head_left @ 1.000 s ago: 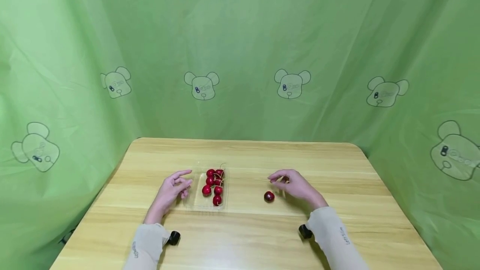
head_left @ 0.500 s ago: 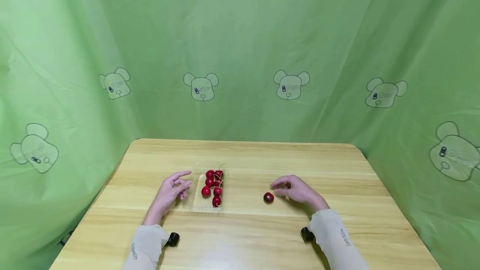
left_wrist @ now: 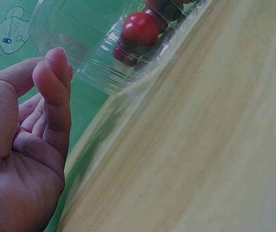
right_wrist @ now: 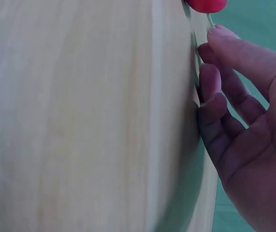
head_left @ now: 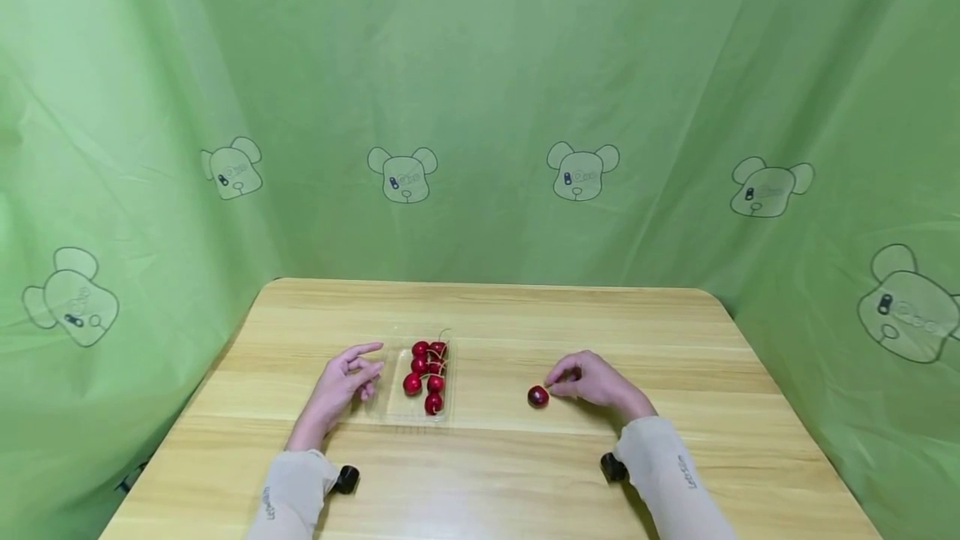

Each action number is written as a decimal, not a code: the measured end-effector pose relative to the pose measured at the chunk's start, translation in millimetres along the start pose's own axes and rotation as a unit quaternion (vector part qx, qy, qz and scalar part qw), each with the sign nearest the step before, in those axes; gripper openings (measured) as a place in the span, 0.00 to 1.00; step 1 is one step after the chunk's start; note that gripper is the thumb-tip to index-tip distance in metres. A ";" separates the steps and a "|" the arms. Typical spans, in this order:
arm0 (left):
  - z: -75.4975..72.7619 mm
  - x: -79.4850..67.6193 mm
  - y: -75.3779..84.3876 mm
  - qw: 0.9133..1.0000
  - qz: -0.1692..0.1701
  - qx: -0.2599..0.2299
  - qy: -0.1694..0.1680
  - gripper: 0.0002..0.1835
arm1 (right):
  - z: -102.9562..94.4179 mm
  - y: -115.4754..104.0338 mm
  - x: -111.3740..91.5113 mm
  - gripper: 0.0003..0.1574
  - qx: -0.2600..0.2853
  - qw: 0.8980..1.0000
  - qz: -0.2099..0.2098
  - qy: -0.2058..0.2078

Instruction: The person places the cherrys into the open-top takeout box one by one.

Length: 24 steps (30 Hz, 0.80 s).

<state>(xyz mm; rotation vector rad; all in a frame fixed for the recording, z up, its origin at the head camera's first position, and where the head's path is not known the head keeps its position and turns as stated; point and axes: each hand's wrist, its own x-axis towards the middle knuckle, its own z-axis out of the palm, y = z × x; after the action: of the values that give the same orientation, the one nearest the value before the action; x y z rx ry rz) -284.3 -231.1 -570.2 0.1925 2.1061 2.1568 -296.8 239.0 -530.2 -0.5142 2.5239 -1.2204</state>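
Note:
In the head view a single dark red cherry sits right of centre on the table. My right hand pinches its stem between thumb and fingers. The right wrist view shows the green stem running from the red fruit to the thumb tip. A clear plastic box with several red cherries stands to the left. Beside its left wall my left hand has loosely bent fingers and an extended index finger; in the left wrist view its fingertips are close to the box.
The wooden table reaches to a green curtain printed with bear heads, which surrounds it at the back and sides. A black wrist camera juts from the left sleeve, another black camera from the right.
My right hand has come down and toward the cherry, and its thumb and fingers have closed on the stem. The left hand and the box have stayed in place.

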 end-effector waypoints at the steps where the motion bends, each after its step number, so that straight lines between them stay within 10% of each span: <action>1: 0.0 -0.1 0.1 1.000 0.000 0.000 0.000 0.30 | 0.2 1.0 0.6 0.07 -0.002 1.000 0.001 0.001; 24: 0.1 0.9 0.8 1.000 -0.005 -0.002 0.003 0.32 | 2.2 -6.6 4.5 0.05 -0.018 1.000 0.011 0.013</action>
<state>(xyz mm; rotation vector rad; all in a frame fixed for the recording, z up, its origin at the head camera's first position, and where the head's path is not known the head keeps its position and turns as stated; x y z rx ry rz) -285.1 -230.8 -569.4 0.1751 2.1008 2.1575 -298.7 231.7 -526.8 -0.4801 2.5717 -1.1832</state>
